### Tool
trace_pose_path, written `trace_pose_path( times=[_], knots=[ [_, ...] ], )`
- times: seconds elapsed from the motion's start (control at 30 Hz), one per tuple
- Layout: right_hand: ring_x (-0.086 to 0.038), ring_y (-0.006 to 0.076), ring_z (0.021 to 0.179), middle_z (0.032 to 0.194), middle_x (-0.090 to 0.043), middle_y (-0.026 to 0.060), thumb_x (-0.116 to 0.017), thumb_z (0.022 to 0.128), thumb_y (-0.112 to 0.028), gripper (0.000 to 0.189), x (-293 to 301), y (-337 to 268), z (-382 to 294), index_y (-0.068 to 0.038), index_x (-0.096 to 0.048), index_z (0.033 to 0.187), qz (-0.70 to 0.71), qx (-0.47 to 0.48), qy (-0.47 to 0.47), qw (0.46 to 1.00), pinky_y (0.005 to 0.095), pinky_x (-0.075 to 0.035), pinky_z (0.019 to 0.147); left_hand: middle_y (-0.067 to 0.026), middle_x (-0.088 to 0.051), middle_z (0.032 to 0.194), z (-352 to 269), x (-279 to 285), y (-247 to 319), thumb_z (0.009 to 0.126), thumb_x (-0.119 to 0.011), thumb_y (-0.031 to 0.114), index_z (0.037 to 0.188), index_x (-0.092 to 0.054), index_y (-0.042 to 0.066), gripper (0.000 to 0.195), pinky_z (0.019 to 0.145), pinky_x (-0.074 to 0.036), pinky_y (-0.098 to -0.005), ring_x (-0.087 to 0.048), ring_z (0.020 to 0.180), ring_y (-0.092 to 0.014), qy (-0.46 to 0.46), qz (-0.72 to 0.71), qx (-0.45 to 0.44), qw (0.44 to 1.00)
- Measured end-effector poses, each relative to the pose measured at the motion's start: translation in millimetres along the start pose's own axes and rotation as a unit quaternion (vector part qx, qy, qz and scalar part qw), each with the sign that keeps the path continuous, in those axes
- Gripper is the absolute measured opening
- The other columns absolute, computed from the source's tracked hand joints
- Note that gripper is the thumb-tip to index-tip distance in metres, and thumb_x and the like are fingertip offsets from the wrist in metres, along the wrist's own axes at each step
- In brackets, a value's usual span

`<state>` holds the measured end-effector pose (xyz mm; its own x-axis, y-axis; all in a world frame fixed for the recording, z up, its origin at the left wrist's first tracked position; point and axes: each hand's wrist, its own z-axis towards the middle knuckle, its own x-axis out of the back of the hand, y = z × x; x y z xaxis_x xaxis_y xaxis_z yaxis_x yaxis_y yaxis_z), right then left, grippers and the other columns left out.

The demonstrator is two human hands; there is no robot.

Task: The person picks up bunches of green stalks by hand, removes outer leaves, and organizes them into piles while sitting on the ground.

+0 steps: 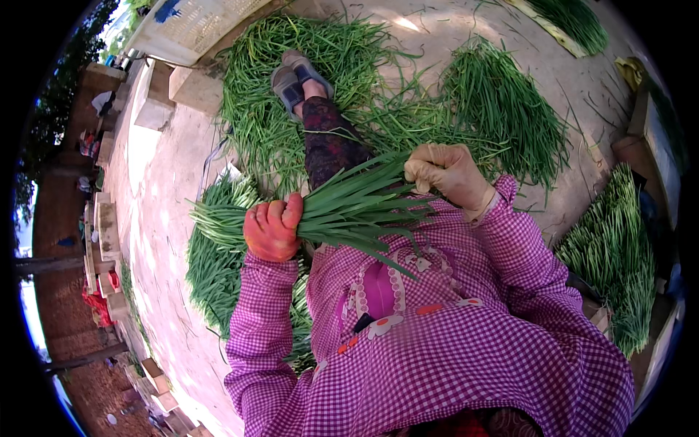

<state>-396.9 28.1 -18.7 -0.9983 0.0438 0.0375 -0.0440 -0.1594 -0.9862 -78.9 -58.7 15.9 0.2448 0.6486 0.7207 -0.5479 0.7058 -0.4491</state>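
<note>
My left hand (273, 228), in an orange-red glove, grips a bunch of flat green leaves, which look like garlic chives (355, 205). Pale cut stem ends stick out to the left of the fist, and the long leaves fan out to the right above my lap. At the upper leaf tips is my right hand (450, 175) in a beige glove, fingers curled closed. Whether a thin leaf is pinched inside it is hidden. Below and beside the left hand lies a pile of aligned chives (215, 273), partly covered by my sleeve.
Loose, tangled leaves (322, 49) cover the concrete floor around my outstretched leg (330, 136). A larger chive heap (502, 104) lies ahead right. Stacked chives (611, 262) stand at the right. A white plastic crate (191, 33) and concrete blocks (155, 95) are at upper left.
</note>
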Motion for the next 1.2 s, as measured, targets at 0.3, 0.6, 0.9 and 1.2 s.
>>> trace_pose_path(
  times=[0.3,0.6,0.9,1.2],
  knots=[
    [-0.059,0.0113,0.065,0.072,-0.064,0.0023,-0.066,0.086,-0.033,0.029,19.9,-25.2,-0.3,-0.005,-0.067,0.086,-0.066,0.039,-0.026,0.997,0.0272,-0.049,0.067,-0.0009,-0.049,0.079,-11.7,-9.1,-1.4,0.073,-0.060,0.016,0.104,-0.058,0.015,0.031,0.066,-0.046,-0.0339,-0.053,0.069,-0.019,-0.050,0.021,0.014,0.998],
    [-0.058,0.0123,0.057,0.065,-0.063,0.0012,-0.067,0.086,-0.026,0.023,-37.7,-21.2,4.3,-0.005,-0.067,0.078,-0.047,0.049,-0.005,0.998,0.0273,-0.048,0.061,-0.0017,-0.051,0.078,-1.1,-9.0,9.1,0.071,-0.062,0.018,0.107,-0.057,0.016,0.037,0.066,-0.046,-0.0357,-0.056,0.072,-0.021,-0.059,-0.008,-0.004,0.998],
    [-0.060,0.0114,0.062,0.073,-0.065,0.0053,-0.055,0.095,-0.027,0.031,42.6,0.5,6.7,0.001,-0.066,0.091,0.165,0.061,0.194,0.965,0.0250,-0.050,0.064,-0.0018,-0.051,0.078,17.8,-7.1,15.3,0.068,-0.063,0.019,0.106,-0.059,0.016,0.039,0.067,-0.047,-0.0367,-0.057,0.070,-0.021,-0.058,-0.008,-0.029,0.998],
    [-0.062,0.0235,0.072,0.074,-0.064,0.0041,-0.065,0.079,-0.047,0.039,-4.5,-28.3,12.9,-0.011,-0.068,0.094,-0.425,0.212,-0.056,0.878,0.0372,-0.043,0.085,-0.0010,-0.046,0.076,2.9,-8.7,6.7,0.074,-0.058,0.015,0.102,-0.056,0.016,0.028,0.059,-0.046,-0.0338,-0.052,0.064,-0.018,-0.063,0.006,-0.033,0.997]
  ],
)
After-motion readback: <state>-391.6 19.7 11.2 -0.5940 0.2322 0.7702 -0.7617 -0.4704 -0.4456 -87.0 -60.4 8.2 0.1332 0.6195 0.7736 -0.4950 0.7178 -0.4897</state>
